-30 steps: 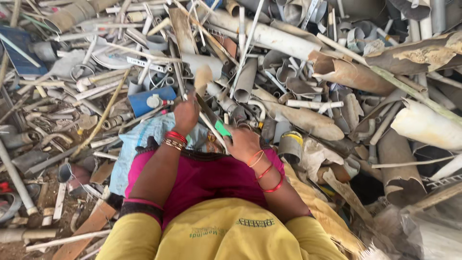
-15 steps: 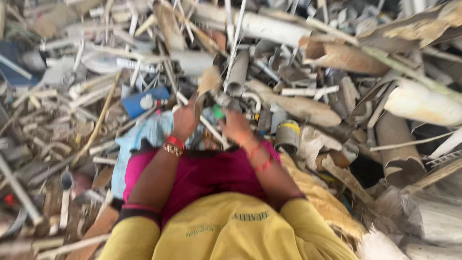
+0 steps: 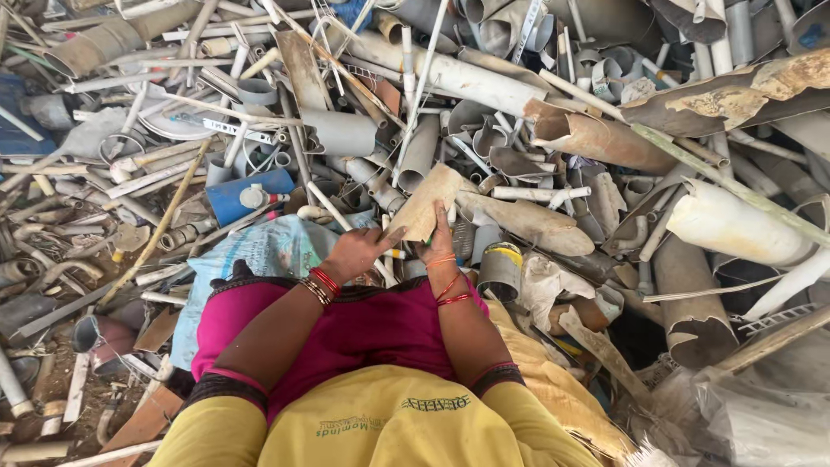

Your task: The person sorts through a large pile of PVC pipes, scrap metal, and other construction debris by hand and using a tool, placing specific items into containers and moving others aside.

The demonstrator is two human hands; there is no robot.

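as they meet: two hands, left hand [image 3: 359, 251] and right hand [image 3: 437, 242], grasping one tan shard [image 3: 424, 203].

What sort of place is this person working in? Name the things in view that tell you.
Probably a scrap-sorting yard for plastic waste. Broken grey pipes lie heaped all around, with a blue container and a sack among them. Both hands, left and right, hold a flat tan fragment.

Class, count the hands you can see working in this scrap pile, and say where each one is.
2. The left hand rests by the tan shard; the right hand grips its lower edge. Other hands could be out of view.
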